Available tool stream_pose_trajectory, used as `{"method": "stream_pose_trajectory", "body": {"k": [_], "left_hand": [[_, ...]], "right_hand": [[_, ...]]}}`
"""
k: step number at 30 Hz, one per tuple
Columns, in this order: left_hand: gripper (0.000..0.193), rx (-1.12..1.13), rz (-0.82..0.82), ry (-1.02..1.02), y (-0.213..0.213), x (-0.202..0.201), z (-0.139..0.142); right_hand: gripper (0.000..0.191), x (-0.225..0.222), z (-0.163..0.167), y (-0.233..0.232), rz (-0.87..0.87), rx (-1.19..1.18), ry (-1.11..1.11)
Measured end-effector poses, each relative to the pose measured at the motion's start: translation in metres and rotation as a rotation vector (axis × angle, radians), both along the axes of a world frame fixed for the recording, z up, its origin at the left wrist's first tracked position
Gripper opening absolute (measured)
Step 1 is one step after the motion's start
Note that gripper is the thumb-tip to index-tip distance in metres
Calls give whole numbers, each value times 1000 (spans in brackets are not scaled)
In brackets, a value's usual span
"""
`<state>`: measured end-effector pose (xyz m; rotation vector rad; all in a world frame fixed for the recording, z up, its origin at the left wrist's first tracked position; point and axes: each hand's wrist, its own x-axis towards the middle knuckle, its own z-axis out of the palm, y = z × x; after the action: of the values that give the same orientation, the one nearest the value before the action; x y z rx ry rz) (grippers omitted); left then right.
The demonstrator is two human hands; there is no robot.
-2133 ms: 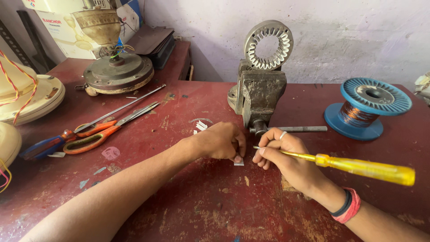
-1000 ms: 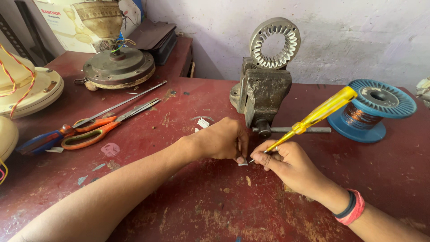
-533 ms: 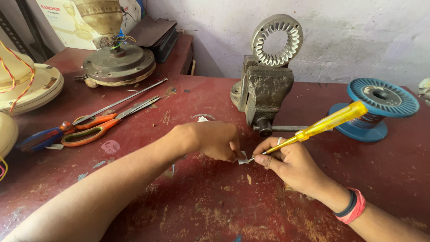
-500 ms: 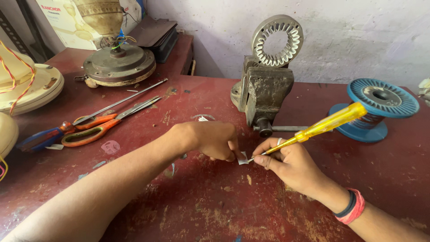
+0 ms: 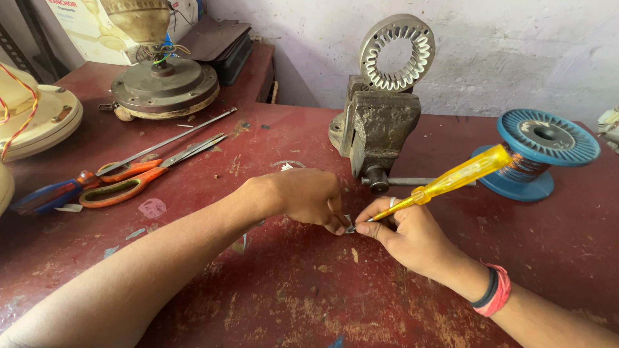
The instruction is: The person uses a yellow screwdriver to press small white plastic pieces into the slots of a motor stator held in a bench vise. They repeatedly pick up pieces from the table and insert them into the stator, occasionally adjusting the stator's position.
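Note:
My left hand pinches a small grey piece against the red table, just in front of the bench vise. My right hand grips a yellow-handled screwdriver, its thin tip touching that same piece and its handle slanting up to the right. The vise jaws clamp a round metal stator ring that stands upright. The piece itself is mostly hidden by my fingers.
Orange-handled scissors and a long blue-handled screwdriver lie at the left. A fan motor housing sits at the back left, a cream fan body at the far left. A blue spool of copper wire stands at the right.
The screwdriver handle swung up from lying level to pointing up-right. Both hands shifted slightly toward me, still pinched on the small piece.

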<state>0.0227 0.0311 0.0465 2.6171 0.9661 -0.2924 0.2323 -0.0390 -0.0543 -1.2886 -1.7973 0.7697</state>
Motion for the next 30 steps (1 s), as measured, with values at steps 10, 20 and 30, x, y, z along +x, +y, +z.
{"method": "stream_pose_trajectory", "body": {"k": [10,20,30], "left_hand": [[23,-218,-25,-224,22,4,-32],[47,-288,278,-350,26,14,-52],[52,-224,270,-261,32,13,-53]], "right_hand": [[7,-3,6,-2,24,104,-118],[6,-5,6,-2,62,111,-49],[6,-6,10,-5,82,156,-65]]}}
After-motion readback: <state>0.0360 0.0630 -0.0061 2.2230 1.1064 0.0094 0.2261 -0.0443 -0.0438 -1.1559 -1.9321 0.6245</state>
